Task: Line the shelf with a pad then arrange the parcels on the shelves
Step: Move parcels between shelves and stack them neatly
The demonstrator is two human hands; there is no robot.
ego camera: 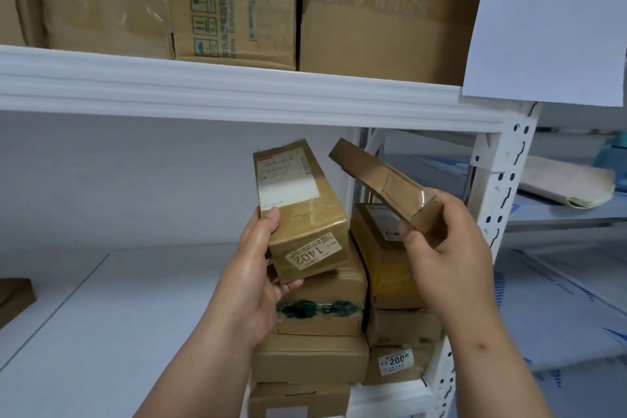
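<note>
1. Our left hand (252, 268) has its grip clamped on a tall brown parcel (298, 210), thumb on the labelled face, fingers under its lower end; a sticker on that end reads 1402.
2. Our right hand (441, 248) has its grip clamped on the near end of a flat taped parcel (380, 176), which tilts up and away to the left.
3. Both parcels hang above a stack of cardboard parcels (322, 332) at the right end of the lower shelf (101, 332), beside the white perforated upright (502, 200).
4. A white pad covers the lower shelf.
5. On the upper shelf (203, 85) stand large cartons (234, 7), one wrapped in clear film.
</note>
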